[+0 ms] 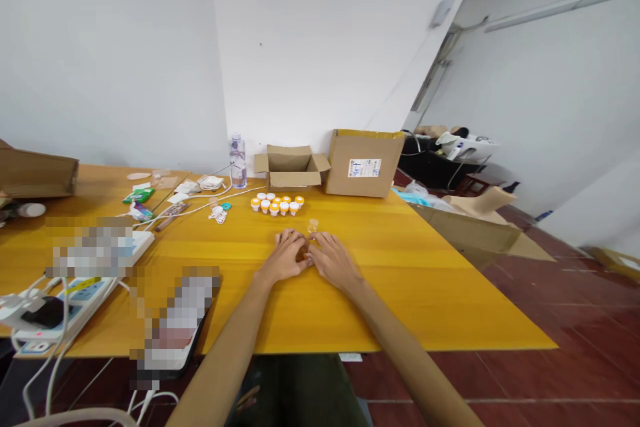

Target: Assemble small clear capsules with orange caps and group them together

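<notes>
My left hand [287, 257] and my right hand [334, 260] meet over the middle of the table, with fingers curled towards each other. Between the fingertips a small bit of orange and white shows, mostly hidden, so I cannot make out what it is. Just beyond the fingers stands a small clear plastic cup [313, 225]. Farther back, several small jars [275, 209] with white tops and orange bands stand in a tight cluster on the wooden table [400, 293].
Behind the jars are an open cardboard box [294, 179], a larger carton [364, 167] and a clear bottle [238, 160]. To the left lie a phone [177, 327], power strips [95, 287], cables and a teal ring [227, 206]. Another open box [465, 233] stands beyond the right edge.
</notes>
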